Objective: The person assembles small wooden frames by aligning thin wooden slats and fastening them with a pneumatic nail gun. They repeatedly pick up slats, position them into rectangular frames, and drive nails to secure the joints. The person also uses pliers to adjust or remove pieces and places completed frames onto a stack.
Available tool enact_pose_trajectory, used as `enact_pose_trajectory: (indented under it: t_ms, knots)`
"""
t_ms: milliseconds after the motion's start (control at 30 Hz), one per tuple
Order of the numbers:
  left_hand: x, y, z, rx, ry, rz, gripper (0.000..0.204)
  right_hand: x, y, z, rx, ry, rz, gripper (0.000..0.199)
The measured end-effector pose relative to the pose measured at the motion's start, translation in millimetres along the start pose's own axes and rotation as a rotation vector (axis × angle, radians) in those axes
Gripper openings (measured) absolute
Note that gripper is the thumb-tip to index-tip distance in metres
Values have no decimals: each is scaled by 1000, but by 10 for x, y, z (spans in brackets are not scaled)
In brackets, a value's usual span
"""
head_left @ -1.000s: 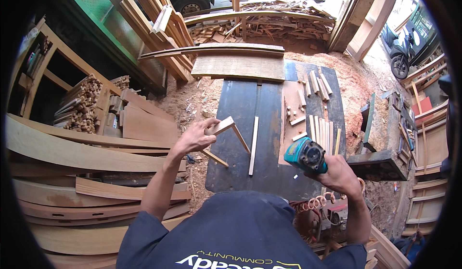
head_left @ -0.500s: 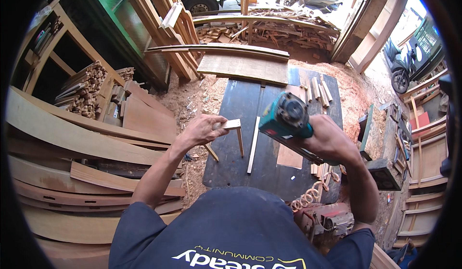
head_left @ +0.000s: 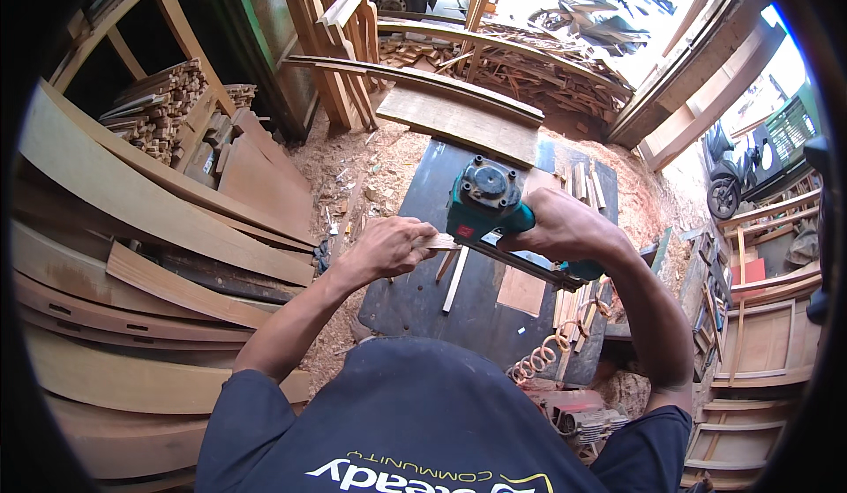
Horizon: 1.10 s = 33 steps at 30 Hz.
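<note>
My left hand pinches the end of a small wooden frame, a short top strip with thin legs pointing down to the dark workbench. My right hand is wrapped round the handle of a teal and black pneumatic nail gun. The gun's front end meets the right end of the top strip and hides it; whether they touch I cannot tell. Beneath lies a loose pale strip on the bench, with a thin rectangular wood panel to its right.
An orange coiled air hose runs from the gun's side toward a red compressor below the bench. A wide plank spans the bench's far end. Curved boards stack at left; short sticks lie at the bench's far right.
The nail gun has moved left and down onto the right end of the small frame. My left hand still grips the frame, now slightly further right. My view has tilted a little.
</note>
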State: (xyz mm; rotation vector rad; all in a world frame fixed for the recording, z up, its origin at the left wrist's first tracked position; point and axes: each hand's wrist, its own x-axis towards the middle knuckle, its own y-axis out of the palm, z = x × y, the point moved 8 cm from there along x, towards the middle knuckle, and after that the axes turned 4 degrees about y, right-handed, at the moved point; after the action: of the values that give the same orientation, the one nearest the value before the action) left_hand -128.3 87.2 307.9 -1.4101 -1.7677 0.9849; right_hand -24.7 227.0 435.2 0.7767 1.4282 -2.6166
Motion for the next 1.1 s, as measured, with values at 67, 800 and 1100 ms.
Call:
enact_pose_trajectory:
  t_ms: [67, 800, 1100]
  knots:
    - [-4, 15, 8, -19, -9, 4, 28, 10, 2, 5, -7, 8, 5, 31]
    - [94, -374, 318, -134, -141, -72, 33, -748, 267, -605, 138, 175, -115, 45]
    - [51, -1157, 1073, -982, -40, -467, 38, -956, 2222, -1899, -36, 525, -198, 64]
